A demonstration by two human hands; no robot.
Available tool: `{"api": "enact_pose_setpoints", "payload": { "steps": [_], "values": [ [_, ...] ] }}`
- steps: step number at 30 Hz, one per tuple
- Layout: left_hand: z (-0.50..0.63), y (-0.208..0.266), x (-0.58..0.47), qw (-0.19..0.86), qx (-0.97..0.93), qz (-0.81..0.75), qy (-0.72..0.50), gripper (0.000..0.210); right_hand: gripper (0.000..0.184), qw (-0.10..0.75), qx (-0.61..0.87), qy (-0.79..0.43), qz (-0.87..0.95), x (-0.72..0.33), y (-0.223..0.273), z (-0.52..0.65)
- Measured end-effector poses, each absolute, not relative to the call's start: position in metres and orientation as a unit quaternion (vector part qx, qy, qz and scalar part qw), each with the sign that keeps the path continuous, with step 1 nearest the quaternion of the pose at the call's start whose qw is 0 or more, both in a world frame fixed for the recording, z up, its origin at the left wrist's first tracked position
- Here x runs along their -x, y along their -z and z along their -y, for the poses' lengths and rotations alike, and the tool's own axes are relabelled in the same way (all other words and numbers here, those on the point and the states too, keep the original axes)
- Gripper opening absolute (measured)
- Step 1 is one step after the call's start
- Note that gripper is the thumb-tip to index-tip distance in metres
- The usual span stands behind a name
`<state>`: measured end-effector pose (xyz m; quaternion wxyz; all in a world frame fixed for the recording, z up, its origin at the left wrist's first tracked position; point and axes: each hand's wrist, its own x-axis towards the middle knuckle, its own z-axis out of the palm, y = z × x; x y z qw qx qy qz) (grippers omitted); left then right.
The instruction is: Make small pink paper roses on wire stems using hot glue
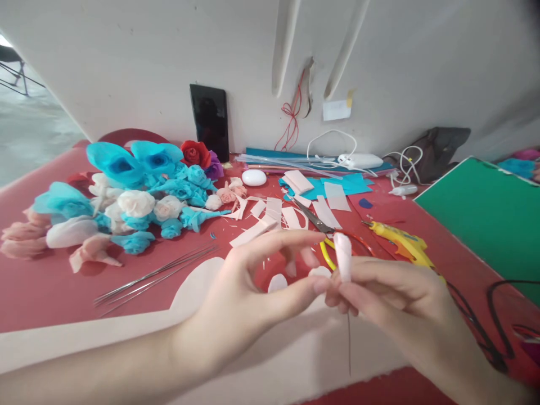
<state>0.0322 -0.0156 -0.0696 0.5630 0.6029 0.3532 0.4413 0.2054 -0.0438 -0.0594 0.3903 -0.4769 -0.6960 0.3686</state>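
Observation:
My right hand point(392, 292) pinches a small pale pink paper flower bud point(343, 256) between thumb and fingers. From the bud a thin wire stem point(349, 343) hangs down below the hand. My left hand point(253, 281) is open beside it, index finger and thumb spread apart. The left thumb tip comes close to the right fingers, and whether they touch I cannot tell. Beneath both hands lies a large pale pink paper sheet point(126, 349), with small cut paper petals point(277, 283) behind the left hand.
Paper flowers point(137, 203) in blue, white and pink pile up at left, near thin metal wires point(156, 273). Scissors point(316, 218) lie behind my hands among paper scraps point(255, 229). At right are a yellow glue gun point(400, 242), its black cable and a green board point(481, 208). A phone point(210, 121) leans on the wall.

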Motion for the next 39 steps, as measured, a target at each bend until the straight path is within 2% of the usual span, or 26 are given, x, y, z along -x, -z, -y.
{"api": "enact_pose_setpoints", "payload": {
  "steps": [5,11,19,30,36,39],
  "values": [
    [0.010,0.068,-0.024,0.447,-0.689,-0.355,-0.447,0.021,0.014,0.444,0.505,-0.374,0.639,-0.214,0.064,0.039],
    [0.000,0.067,-0.019,0.425,-0.702,-0.357,-0.447,0.015,0.011,0.456,0.496,-0.487,0.556,-0.220,0.074,0.030],
    [-0.019,0.067,-0.020,0.425,-0.673,-0.438,-0.419,0.008,0.017,0.451,0.480,-0.523,0.541,-0.217,0.073,0.028],
    [-0.034,0.082,-0.014,0.341,-0.778,-0.450,-0.276,0.025,0.019,0.440,0.486,-0.551,0.517,-0.217,0.074,0.024],
    [-0.038,0.095,-0.012,0.293,-0.824,-0.430,-0.223,0.043,0.019,0.431,0.489,-0.562,0.509,-0.217,0.075,0.022],
    [-0.041,0.100,-0.010,0.269,-0.839,-0.420,-0.218,0.033,0.020,0.432,0.490,-0.562,0.507,-0.217,0.075,0.022]
  ]
}}
